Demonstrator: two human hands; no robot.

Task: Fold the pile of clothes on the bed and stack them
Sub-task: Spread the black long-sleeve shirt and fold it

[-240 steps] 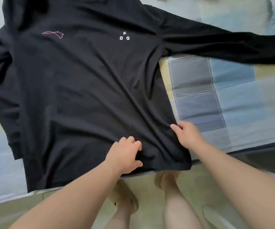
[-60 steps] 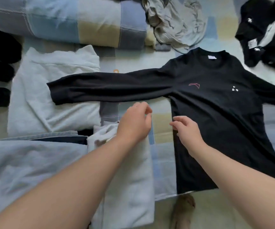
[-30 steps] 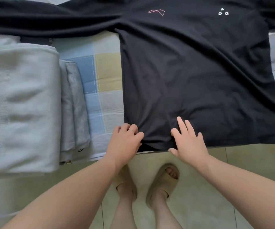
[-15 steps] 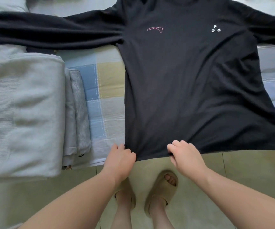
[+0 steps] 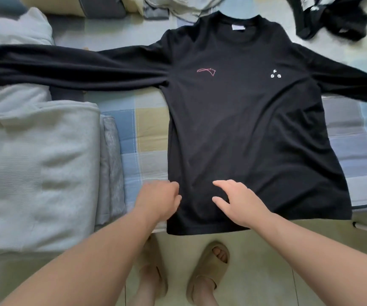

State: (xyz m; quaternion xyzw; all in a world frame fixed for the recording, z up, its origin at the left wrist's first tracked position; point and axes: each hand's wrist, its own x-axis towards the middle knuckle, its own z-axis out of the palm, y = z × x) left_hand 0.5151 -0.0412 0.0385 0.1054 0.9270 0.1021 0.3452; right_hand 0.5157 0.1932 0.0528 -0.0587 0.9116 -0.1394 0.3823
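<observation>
I am observing the black long-sleeved cotton shirt (image 5: 244, 133) lying face-up with its sleeves spread on the checked blue-and-yellow bedsheet (image 5: 147, 129), flattened ready for folding. My left hand (image 5: 159, 199) is curling its fingers at the shirt's lower left edge, though I cannot tell whether it is gripping. My right hand (image 5: 241, 203) is lying loosely open, palm down, near the hem, apparently smoothing, with the folded pale grey garments (image 5: 39, 173) stacked left of the shirt.
</observation>
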